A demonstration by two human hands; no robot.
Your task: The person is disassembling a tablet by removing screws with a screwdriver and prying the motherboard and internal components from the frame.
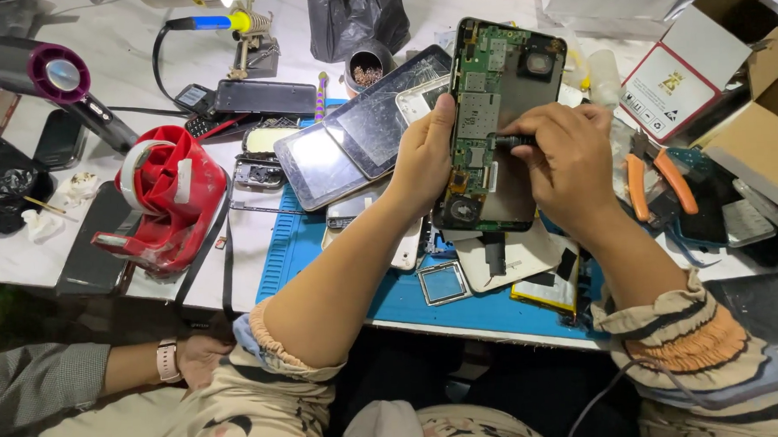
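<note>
My left hand grips the left edge of an opened phone, held tilted up with its green circuit board facing me. My right hand is closed around a small black screwdriver whose tip touches the board near its middle. Under both hands lies a blue work mat with loose phone parts.
Cracked tablets lie left of the phone. A red tape dispenser, a hair dryer and a soldering stand sit further left. Orange pliers and cardboard boxes are right. Another person's hand with a wristwatch rests at bottom left.
</note>
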